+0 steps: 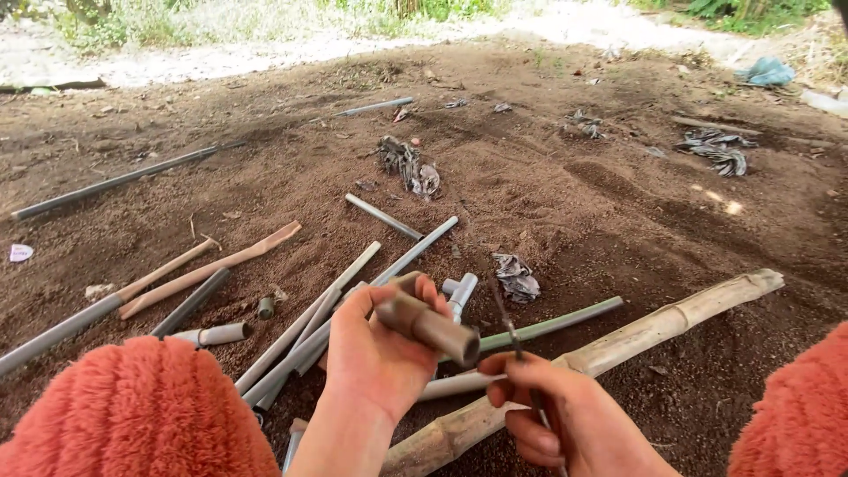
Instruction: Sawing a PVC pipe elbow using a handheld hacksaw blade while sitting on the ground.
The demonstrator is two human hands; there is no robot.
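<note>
Short brown-grey cylindrical pipe stub [427, 325]: gripped in the closed left hand [375, 353], long axis running ten to four o'clock, open end toward the right hand [552, 411], just beside at four o'clock, pinched shut on a thin dark metal blade [512, 340].

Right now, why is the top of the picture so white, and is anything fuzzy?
In the head view, sunlight washes out the far ground, while the dirt lies in shade. The left hand and its short pipe look sharp; the orange fuzzy knees are close and soft. The thin tool in the right hand is slightly blurred.
</note>
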